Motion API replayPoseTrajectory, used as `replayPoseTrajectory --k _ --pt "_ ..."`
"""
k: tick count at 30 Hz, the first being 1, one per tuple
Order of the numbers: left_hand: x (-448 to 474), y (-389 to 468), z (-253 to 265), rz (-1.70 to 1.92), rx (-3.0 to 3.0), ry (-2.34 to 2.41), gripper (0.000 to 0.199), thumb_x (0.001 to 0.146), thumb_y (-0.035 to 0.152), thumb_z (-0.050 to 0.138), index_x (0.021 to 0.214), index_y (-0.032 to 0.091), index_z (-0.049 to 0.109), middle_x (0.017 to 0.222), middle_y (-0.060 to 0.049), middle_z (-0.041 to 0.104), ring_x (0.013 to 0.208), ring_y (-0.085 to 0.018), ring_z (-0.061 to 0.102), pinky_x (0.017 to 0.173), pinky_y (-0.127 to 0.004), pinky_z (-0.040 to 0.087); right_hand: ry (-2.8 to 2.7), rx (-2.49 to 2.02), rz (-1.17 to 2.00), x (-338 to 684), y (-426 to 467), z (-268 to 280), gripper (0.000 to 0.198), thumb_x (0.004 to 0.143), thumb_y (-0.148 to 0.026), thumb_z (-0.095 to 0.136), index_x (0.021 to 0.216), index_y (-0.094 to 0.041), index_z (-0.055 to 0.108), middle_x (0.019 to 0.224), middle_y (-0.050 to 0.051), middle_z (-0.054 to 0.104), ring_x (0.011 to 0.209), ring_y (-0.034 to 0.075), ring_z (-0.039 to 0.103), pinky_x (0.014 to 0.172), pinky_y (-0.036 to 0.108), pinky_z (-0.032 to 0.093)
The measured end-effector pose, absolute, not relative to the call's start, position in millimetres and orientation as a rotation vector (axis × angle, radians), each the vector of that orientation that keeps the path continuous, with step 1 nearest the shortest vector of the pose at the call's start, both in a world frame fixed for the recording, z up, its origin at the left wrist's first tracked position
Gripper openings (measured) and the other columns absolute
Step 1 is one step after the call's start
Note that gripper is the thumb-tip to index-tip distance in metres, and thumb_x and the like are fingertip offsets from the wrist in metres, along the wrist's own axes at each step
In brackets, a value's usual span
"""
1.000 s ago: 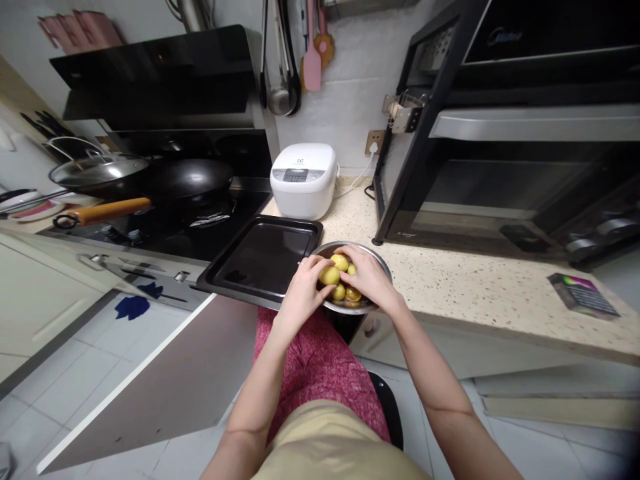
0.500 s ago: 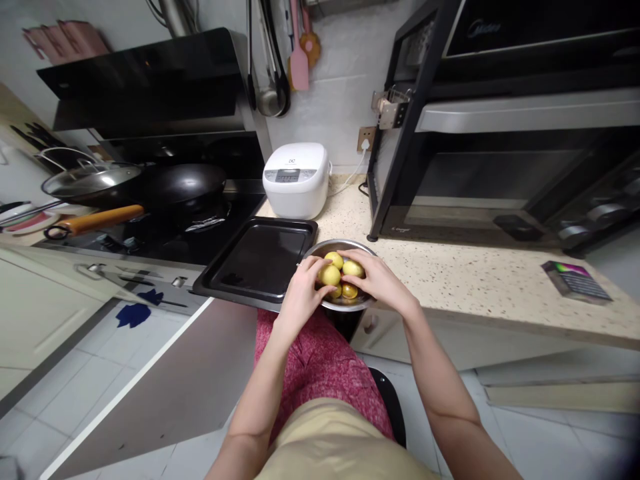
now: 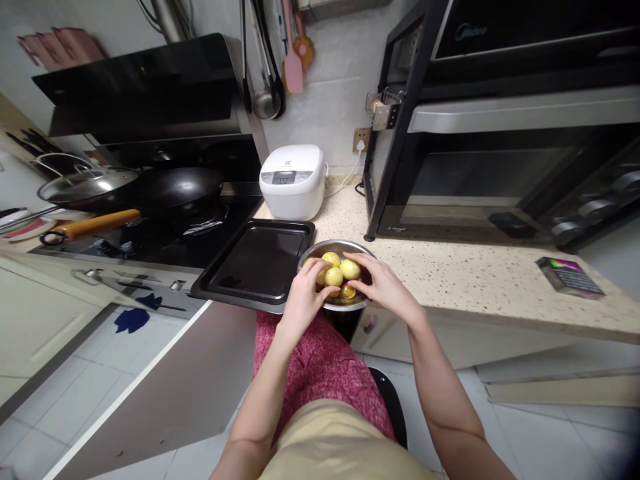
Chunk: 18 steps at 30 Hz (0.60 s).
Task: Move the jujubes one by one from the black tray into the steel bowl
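Bowl (image 3: 346, 308) taken as reference; entries run left to right.

Lidded pan (image 3: 90, 183): far left of the bowl and further back, on the stove. Wok (image 3: 184, 187): left of the bowl, further back, beside the pan; its wooden handle (image 3: 97, 227) points away from the bowl.

Black tray (image 3: 257, 260): just left of the bowl, bare inside. Rice cooker (image 3: 293, 183): behind the bowl, slightly left, white, lid down.

Left hand (image 3: 306, 293): at the bowl's left side, fingers curved over the rim, thumb and fingertips apart among the fruit. Half-open grip; cannot tell whether any piece is firmly held.

Round yellow fruit (image 3: 334, 277): several pieces inside the metal bowl, clustered between the hands; some partly hidden by fingers.

Right hand (image 3: 383, 283): at the bowl's right side, fingers and thumb spread around one piece of fruit. Also half open; cannot tell whether it bears that piece or only rests against it.

Oven (image 3: 470, 173): right of the bowl, further back. Small dark box (image 3: 570, 277): far right of the bowl, lying on the speckled counter (image 3: 450, 280).
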<state>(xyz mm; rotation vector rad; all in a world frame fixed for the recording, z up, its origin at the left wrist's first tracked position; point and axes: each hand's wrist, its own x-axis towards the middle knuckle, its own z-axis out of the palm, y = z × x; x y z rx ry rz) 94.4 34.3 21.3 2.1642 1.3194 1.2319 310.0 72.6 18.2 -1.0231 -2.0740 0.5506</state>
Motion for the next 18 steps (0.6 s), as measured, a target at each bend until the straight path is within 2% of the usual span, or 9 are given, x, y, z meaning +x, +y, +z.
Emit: replayPoseTrajectory --k 4,8,18 --pt "92.6 32.4 19.3 1.251 2.141 1.334 0.038 0.083 0.013 0.081 0.117 0.021 0.065 0.123 -0.009 0.066 0.115 -0.026 0.067 0.102 -0.042 0.057 -2.046 -1.023 0.567 312.1 68.6 17.8 0.059 0.088 -0.018 0.071 0.145 -0.030 0.060 0.147 0.007 0.064 0.136 0.028 0.060 0.119 0.054 0.046" --pt "90.4 30.0 17.9 1.279 2.092 1.298 0.038 0.086 0.014 0.078 0.121 0.022 0.064 0.126 -0.010 0.065 0.117 -0.027 0.066 0.096 -0.040 0.060 -2.028 -1.028 0.569 313.1 66.3 16.4 0.059 0.088 -0.020 0.071 0.145 -0.032 0.059 0.147 0.007 0.063 0.136 0.028 0.060 0.120 0.054 0.045" --pt "90.3 28.5 15.9 1.325 2.062 1.276 0.021 0.090 0.016 0.072 0.109 0.020 0.063 0.116 -0.009 0.065 0.108 -0.025 0.066 0.091 -0.038 0.062 -2.000 -1.050 0.507 311.9 65.9 14.8 0.050 0.089 -0.020 0.069 0.138 -0.030 0.063 0.139 0.008 0.068 0.128 0.028 0.065 0.115 0.054 0.050"
